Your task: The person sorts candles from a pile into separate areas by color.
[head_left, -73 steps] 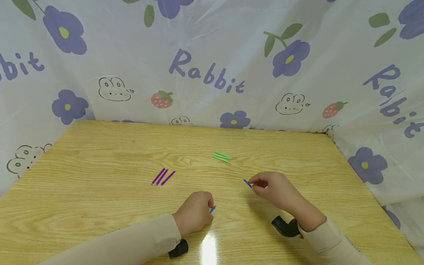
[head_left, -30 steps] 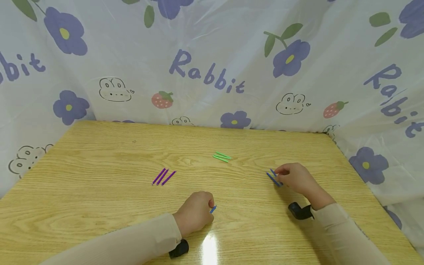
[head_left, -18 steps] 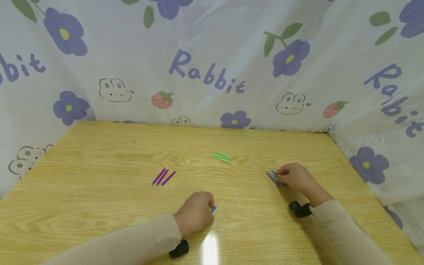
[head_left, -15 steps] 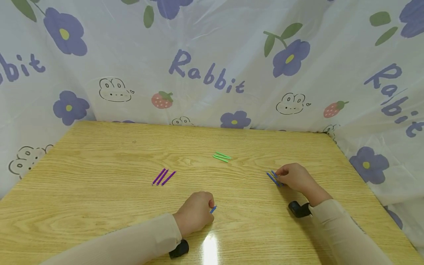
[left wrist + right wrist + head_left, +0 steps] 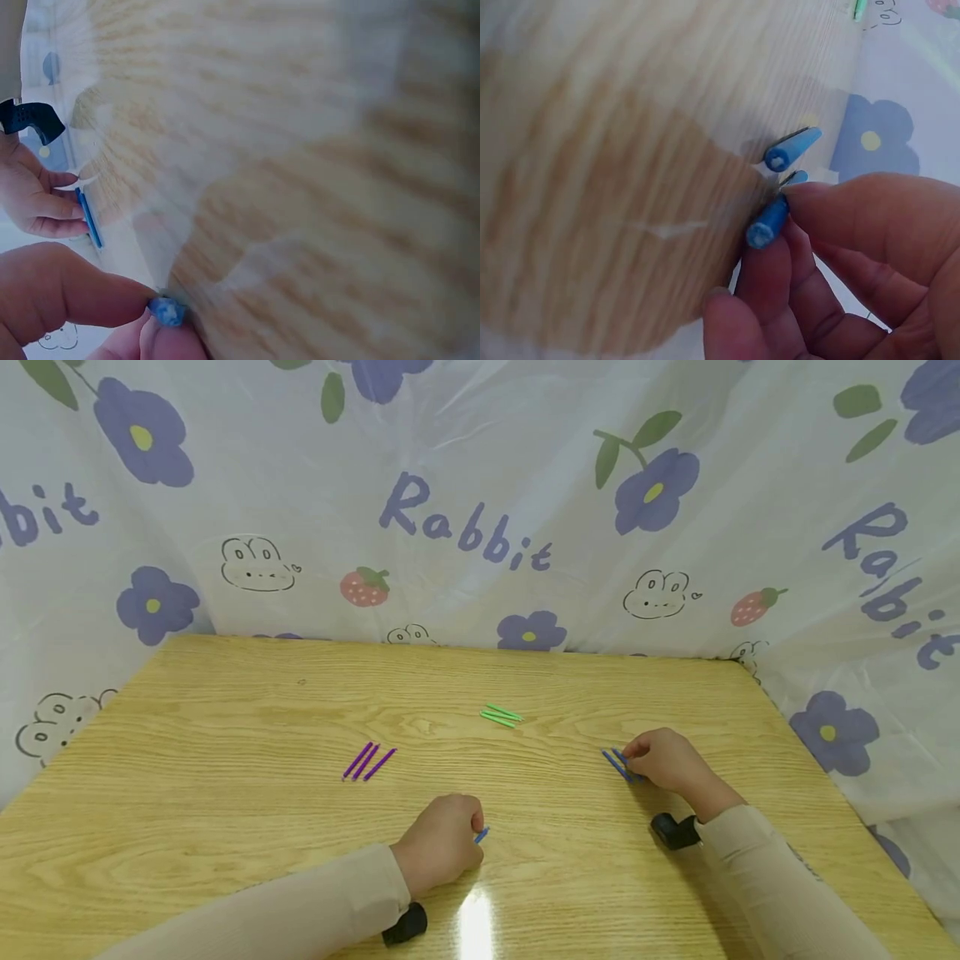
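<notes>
My left hand (image 5: 441,843) rests low over the near middle of the table, pinching a thin blue stick (image 5: 482,834) between thumb and fingertip. The left wrist view shows that stick's pale-centred end (image 5: 167,311). Farther right, my right hand (image 5: 666,762) pinches another blue stick (image 5: 769,225) close to the tabletop. Beside it, roughly parallel and slightly apart, lies one more blue stick (image 5: 617,766). Part of the stick in my right hand is hidden by the fingers.
Three purple sticks (image 5: 369,762) lie slanted at the left on the wooden table (image 5: 247,693). Several green sticks (image 5: 500,716) lie close together toward the back. A patterned curtain (image 5: 315,502) stands behind the table; black wrist mounts (image 5: 673,831) hang below both wrists.
My right hand has moved right and farther off with its blue stick, down beside the other blue stick, and has hardly moved this last second. My left hand keeps its place and grip.
</notes>
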`<state>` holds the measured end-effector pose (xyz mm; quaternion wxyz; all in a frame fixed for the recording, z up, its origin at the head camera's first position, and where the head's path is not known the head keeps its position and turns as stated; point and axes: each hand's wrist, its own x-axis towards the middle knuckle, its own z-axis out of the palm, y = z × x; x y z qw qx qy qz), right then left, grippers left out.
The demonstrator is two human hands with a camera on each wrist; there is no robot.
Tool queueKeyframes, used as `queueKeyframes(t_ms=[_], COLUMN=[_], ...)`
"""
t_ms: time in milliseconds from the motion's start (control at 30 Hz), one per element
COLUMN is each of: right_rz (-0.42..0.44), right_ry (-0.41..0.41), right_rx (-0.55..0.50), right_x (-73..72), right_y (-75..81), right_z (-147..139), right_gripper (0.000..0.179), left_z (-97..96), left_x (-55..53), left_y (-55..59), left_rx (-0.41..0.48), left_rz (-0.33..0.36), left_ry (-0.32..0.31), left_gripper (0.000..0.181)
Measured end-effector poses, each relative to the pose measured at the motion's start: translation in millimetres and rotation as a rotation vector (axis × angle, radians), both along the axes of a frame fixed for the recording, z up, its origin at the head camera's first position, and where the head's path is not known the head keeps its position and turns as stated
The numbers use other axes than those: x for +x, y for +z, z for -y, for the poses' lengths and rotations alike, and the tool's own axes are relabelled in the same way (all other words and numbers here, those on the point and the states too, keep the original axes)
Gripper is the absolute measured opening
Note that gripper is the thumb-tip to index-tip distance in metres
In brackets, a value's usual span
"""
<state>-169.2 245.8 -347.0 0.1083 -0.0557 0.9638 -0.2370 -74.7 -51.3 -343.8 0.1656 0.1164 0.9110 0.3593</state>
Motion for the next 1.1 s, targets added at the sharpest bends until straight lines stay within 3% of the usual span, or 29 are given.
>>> queueKeyframes(t_ms=[333, 833, 1100], right_rz=[0.027, 0.026, 0.041], right_ry=[0.003, 0.026, 0.014], right_rx=[-0.008, 0.009, -0.004], right_x=[-2.4, -2.6, -3.8], right_y=[-1.6, 0.2, 0.2], right_z=[-2.0, -1.7, -1.5], right_gripper=[0.018, 0.018, 0.017], left_z=[0.0, 0.7, 1.7], left_x=[-0.5, -5.1, -9.0], left_y=[1.2, -0.4, 4.0], left_rx=[-0.027, 0.087, 0.12], left_rz=[-0.011, 0.08, 0.046], left_ry=[-0.013, 0.057, 0.033], left_gripper=[0.019, 0.019, 0.016])
